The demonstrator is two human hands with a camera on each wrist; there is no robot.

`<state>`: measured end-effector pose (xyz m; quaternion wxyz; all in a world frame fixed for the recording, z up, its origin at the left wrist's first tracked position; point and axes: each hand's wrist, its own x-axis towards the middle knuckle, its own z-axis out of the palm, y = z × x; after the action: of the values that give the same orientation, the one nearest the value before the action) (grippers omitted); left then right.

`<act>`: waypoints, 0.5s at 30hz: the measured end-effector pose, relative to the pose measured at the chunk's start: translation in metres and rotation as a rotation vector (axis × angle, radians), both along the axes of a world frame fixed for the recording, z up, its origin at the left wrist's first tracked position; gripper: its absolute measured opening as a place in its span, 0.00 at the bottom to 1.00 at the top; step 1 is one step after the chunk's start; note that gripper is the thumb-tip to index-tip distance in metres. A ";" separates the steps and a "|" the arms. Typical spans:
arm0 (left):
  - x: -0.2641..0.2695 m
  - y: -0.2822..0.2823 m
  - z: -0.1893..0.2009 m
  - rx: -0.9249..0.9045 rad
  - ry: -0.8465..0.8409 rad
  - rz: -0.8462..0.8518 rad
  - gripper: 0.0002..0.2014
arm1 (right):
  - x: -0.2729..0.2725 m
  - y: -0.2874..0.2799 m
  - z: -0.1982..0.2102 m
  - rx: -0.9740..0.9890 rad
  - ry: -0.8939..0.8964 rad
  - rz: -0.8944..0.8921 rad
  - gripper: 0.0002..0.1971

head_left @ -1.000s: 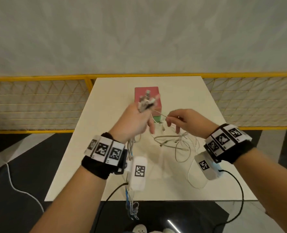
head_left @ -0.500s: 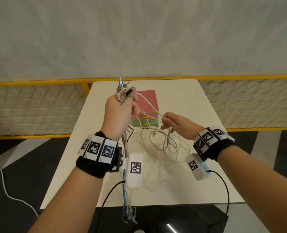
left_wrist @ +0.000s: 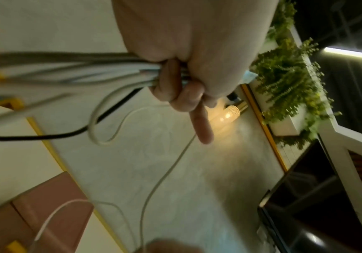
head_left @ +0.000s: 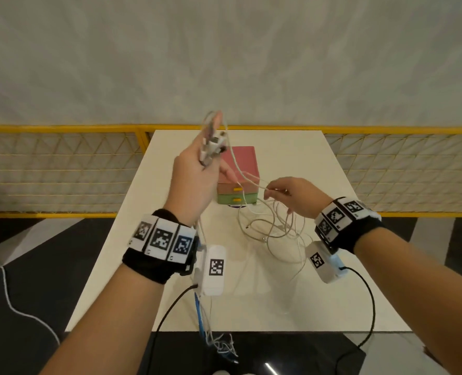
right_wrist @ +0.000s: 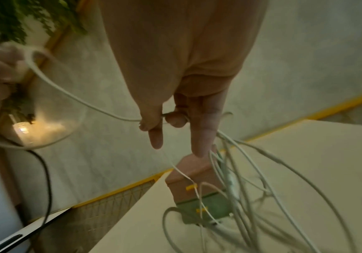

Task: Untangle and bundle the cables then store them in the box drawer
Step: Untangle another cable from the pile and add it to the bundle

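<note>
Nearest, the left hand [head_left: 194, 182] is raised and clenched round a gathered sheaf of cable ends, plugs protruding above the fist and tails hanging below the wrist. Beside it and lower, the right hand [head_left: 292, 194] pinches one strand between thumb and finger; under it the remaining cables [head_left: 273, 234] lie looped and crossed on the table [head_left: 332, 307]. Beyond both hands the drawer box [head_left: 238, 182] stands with drawers closed: untangling judged partly done, bundling and storing outstanding.
</note>
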<state>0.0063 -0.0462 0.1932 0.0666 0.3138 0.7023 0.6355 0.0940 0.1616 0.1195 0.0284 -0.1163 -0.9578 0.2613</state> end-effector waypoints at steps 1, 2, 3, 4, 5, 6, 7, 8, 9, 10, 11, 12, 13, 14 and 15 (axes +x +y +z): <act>0.004 0.004 -0.003 -0.020 0.040 -0.072 0.30 | -0.001 -0.003 0.006 0.057 0.017 0.015 0.11; 0.008 0.007 -0.004 -0.079 0.089 -0.140 0.32 | -0.002 -0.005 0.011 0.120 0.035 0.035 0.12; 0.009 0.011 -0.007 -0.170 0.143 -0.193 0.32 | -0.003 -0.008 0.016 0.177 0.052 0.058 0.13; 0.009 0.015 -0.009 -0.269 0.187 -0.234 0.30 | -0.002 -0.010 0.022 0.219 0.070 0.081 0.14; 0.009 0.019 -0.010 -0.356 0.204 -0.260 0.27 | -0.002 -0.013 0.027 0.246 0.095 0.100 0.15; 0.009 0.023 -0.011 -0.431 0.190 -0.275 0.21 | -0.001 -0.014 0.032 0.266 0.135 0.113 0.15; 0.008 0.025 -0.013 -0.494 0.161 -0.287 0.15 | 0.000 -0.016 0.038 0.280 0.182 0.122 0.14; 0.008 0.026 -0.015 -0.540 0.129 -0.298 0.11 | 0.000 -0.016 0.043 0.290 0.229 0.126 0.13; 0.007 0.027 -0.017 -0.554 0.103 -0.301 0.09 | 0.001 -0.016 0.047 0.288 0.274 0.128 0.11; 0.006 0.027 -0.018 -0.546 0.086 -0.291 0.09 | 0.001 -0.014 0.050 0.265 0.312 0.126 0.10; 0.004 0.026 -0.019 -0.517 0.078 -0.261 0.10 | 0.002 -0.012 0.051 0.211 0.339 0.120 0.09; 0.004 0.025 -0.018 -0.467 0.077 -0.213 0.12 | 0.002 -0.009 0.050 0.133 0.344 0.110 0.09; 0.003 0.024 -0.016 -0.409 0.083 -0.153 0.14 | 0.002 -0.007 0.047 0.042 0.327 0.097 0.09; 0.003 0.023 -0.013 -0.348 0.095 -0.097 0.15 | 0.002 -0.005 0.041 -0.052 0.302 0.083 0.10; 0.003 0.022 -0.009 -0.290 0.098 -0.058 0.16 | 0.001 -0.003 0.034 -0.136 0.276 0.068 0.10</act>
<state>0.0097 -0.0239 0.1842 0.0951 0.3517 0.7797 0.5091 0.0953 0.1582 0.1533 0.1428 -0.0483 -0.9283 0.3398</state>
